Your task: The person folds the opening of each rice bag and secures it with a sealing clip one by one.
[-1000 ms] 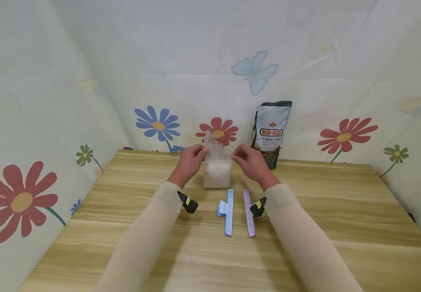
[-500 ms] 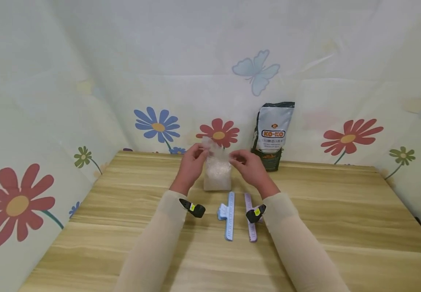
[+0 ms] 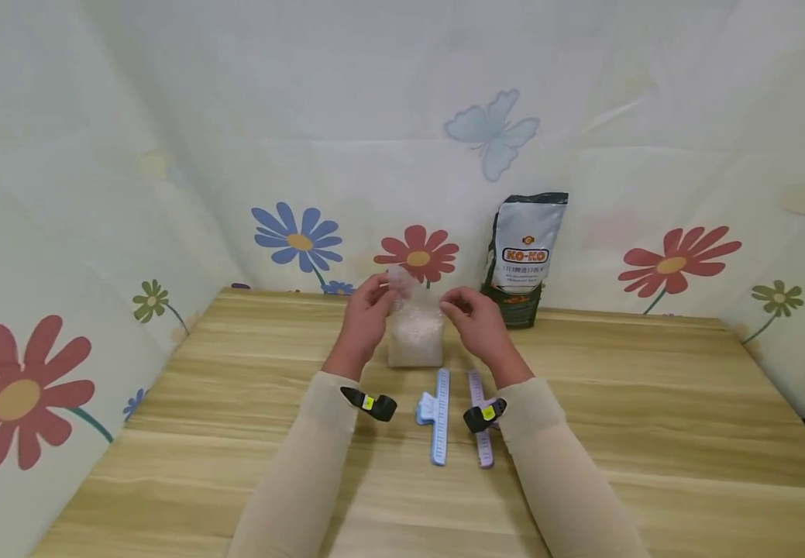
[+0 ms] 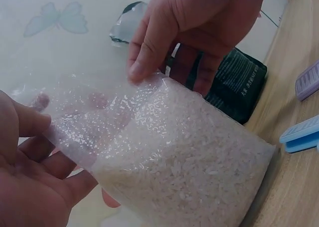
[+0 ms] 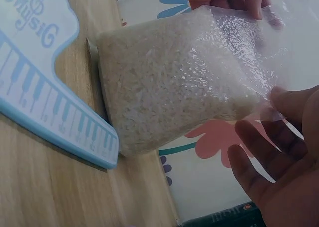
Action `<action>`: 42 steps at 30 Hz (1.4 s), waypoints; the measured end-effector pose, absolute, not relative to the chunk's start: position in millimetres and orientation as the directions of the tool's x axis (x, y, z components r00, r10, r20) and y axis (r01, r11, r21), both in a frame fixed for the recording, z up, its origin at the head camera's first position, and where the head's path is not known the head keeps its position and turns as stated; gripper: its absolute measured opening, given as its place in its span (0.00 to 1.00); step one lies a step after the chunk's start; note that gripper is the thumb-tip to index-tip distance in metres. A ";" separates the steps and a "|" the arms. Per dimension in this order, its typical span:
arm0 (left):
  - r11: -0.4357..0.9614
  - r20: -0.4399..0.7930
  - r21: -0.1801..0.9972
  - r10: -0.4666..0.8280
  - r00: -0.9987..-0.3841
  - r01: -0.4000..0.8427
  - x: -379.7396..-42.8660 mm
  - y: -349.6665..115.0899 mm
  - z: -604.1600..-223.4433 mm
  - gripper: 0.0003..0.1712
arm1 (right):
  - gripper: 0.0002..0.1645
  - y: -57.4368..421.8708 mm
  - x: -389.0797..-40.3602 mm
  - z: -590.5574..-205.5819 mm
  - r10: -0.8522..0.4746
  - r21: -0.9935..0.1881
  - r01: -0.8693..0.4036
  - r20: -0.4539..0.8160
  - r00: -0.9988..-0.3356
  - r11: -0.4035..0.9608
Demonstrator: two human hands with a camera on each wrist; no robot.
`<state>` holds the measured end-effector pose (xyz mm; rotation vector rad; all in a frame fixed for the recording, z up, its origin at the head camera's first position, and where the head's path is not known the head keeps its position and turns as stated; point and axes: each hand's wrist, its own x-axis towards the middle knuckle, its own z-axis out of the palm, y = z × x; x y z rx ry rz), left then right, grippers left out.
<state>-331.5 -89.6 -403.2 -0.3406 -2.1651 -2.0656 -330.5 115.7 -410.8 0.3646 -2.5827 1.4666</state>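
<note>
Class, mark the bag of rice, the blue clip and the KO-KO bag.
Bag of rice (image 4: 187,142): left wrist view, on its rice-filled body.
Blue clip (image 3: 440,418): head view, on its long bar.
KO-KO bag (image 3: 526,256): head view, on its printed logo.

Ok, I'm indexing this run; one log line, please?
left hand: pinches rice bag | right hand: pinches rice bag | blue clip: on table

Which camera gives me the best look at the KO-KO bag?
The head view: the KO-KO bag stands nearly whole there, its front facing the camera and its logo readable. The left wrist view shows only parts of it around the right hand; the right wrist view, just a dark strip at the bottom edge.
</note>
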 end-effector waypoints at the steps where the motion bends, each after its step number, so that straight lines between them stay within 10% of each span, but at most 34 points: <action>1: 0.031 0.242 0.969 0.073 -0.967 0.245 -330.7 -89.4 -402.7 0.15 | 0.12 115.9 -329.9 -410.8 -0.132 -0.830 -0.277 0.243 -0.961 0.484; 25: -0.119 0.271 0.958 0.091 -0.958 0.260 -327.0 -89.8 -411.8 0.22 | 0.10 115.3 -327.9 -414.3 -0.116 -0.888 -0.230 0.199 -0.973 0.399; 42: 0.032 0.246 0.968 0.102 -0.964 0.250 -329.0 -88.0 -412.3 0.24 | 0.12 115.0 -327.3 -411.9 -0.126 -0.894 -0.227 0.193 -0.973 0.387</action>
